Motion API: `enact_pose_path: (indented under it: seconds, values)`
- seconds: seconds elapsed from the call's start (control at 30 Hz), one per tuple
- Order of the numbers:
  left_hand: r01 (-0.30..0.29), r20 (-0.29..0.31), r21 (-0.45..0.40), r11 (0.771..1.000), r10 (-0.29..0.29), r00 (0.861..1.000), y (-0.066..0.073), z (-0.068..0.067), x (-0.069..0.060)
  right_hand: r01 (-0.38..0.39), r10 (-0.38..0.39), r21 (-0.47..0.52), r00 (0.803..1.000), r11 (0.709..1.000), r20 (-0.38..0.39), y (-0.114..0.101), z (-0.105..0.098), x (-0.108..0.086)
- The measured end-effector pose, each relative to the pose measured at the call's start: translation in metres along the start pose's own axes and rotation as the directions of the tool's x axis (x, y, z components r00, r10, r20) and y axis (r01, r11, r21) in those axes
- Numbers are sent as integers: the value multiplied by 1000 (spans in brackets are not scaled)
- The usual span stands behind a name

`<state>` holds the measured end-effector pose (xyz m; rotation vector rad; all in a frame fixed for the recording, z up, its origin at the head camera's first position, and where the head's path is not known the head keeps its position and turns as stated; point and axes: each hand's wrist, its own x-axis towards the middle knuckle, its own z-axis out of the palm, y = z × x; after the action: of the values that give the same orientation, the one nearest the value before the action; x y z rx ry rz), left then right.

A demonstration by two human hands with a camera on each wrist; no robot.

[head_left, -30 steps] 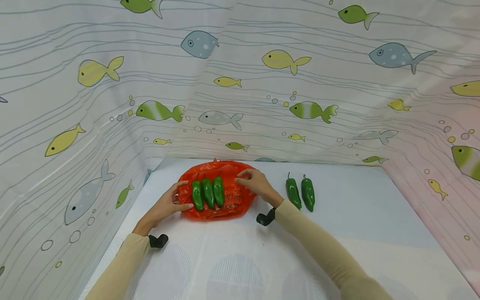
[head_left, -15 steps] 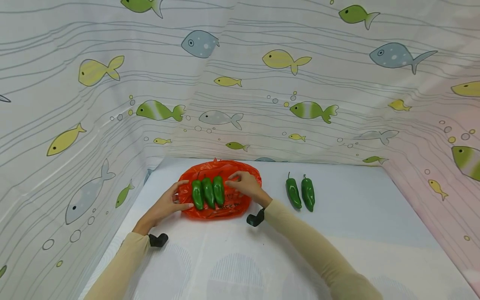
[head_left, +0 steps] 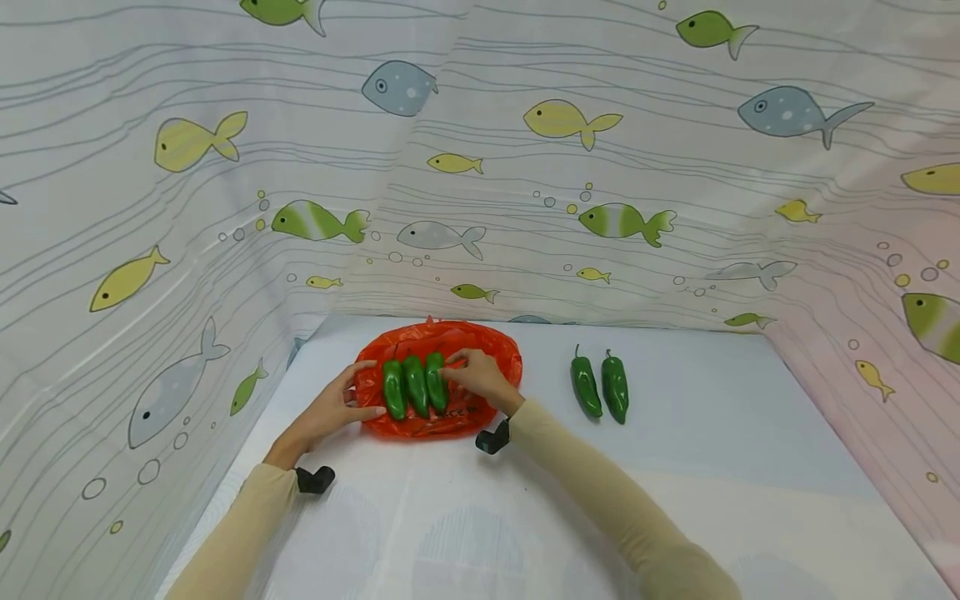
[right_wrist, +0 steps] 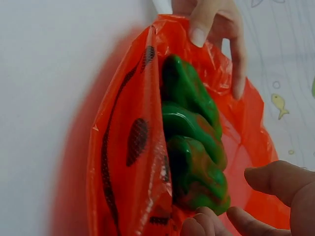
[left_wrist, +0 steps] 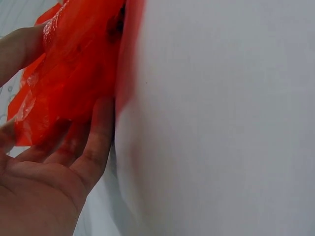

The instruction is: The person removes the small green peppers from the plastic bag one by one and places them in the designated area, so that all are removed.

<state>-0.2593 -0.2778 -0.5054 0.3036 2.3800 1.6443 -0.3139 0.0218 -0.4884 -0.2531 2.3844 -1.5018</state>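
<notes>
Fish-printed curtains (head_left: 495, 192) rise behind a crinkled, translucent red bag (head_left: 397, 427) on a white table (head_left: 697, 400). Inside it, 3 glossy green peppers (head_left: 416, 386), long and tapered, lie side by side; 2 stemmed peppers (head_left: 585, 387) lie right of it. At its left end, the left hand (head_left: 331, 412) spreads thumb and fingers against the plastic; over its interior, the right hand (head_left: 481, 374) holds its fingertips apart, beside the nearest pepper.

Open red bag (head_left: 400, 427), three green peppers (head_left: 416, 388) inside, side by side
</notes>
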Motion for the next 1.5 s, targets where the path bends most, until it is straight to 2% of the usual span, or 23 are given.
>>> enact_pose_path:
  seconds: [0.2, 0.5, 0.87, 1.27, 1.5]
  values:
    - [13, -6, 9, 1000, -13, 1000, 2, 0, -3, -23, 23, 25, 1000, 999, 8, 3, 9, 3]
    - [8, -6, 17, 1000, -8, 1000, 1, 1, -1, -20, 20, 38, 1000, 999, -3, 6, 11, 12]
    - [10, -9, 6, 1000, -10, 1000, 0, 1, 0, -71, 70, -28, 997, 997, -19, 3, 13, 26]
    - [11, -9, 3, 1000, -11, 1000, -1, 1, 0, -81, 81, -63, 997, 995, -4, -3, 13, 27]
    - [-8, -7, 5, 1000, 8, 1000, 1, 1, 0, -105, 103, -62, 994, 993, -37, -5, 15, 27]
